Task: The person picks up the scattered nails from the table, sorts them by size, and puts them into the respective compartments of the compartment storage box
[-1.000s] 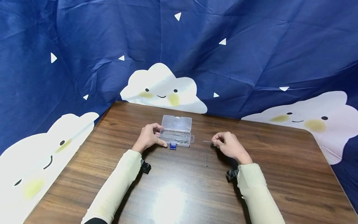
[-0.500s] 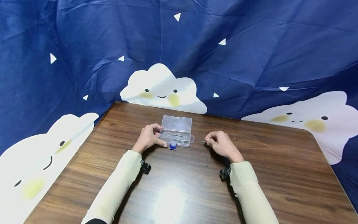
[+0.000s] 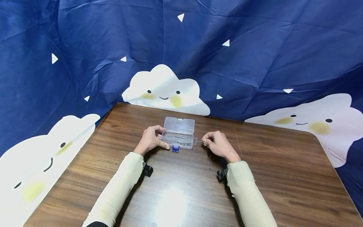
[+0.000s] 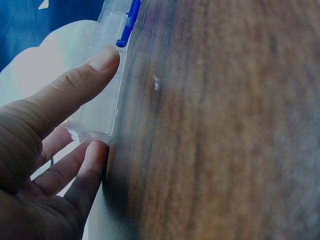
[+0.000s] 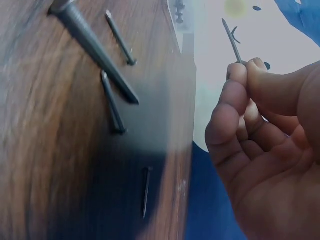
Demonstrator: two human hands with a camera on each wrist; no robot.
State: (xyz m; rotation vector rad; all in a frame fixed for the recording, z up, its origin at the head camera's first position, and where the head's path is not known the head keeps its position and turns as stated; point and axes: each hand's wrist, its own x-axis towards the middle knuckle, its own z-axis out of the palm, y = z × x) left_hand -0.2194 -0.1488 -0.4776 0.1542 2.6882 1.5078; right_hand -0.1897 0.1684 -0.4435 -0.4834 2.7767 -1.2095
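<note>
A clear plastic box point(image 3: 168, 139) stands on the table with its lid point(image 3: 179, 125) raised at the back. Several nails point(image 3: 183, 143) lie inside, mostly in the front compartment. My left hand point(image 3: 150, 139) grips the box's left end; in the left wrist view the thumb point(image 4: 75, 85) presses the front wall and other fingers touch the end. My right hand point(image 3: 219, 145) pinches a thin nail point(image 5: 231, 42) between thumb and finger, its point directed left, just right of the box. Below that hand, a thick nail point(image 5: 95, 50) and smaller nails point(image 5: 113, 102) lie on the wood.
A blue latch point(image 3: 175, 148) hangs open at the box's front, and a clear tab point(image 3: 195, 141) sticks out on its right side. The brown wooden table point(image 3: 136, 201) reaches back to a blue cloth point(image 3: 255, 47) with cloud prints. A bright glare lies near the front.
My right hand has moved left with the pinched nail, which now comes close to the box's right side. The left hand and the box have stayed in place.
</note>
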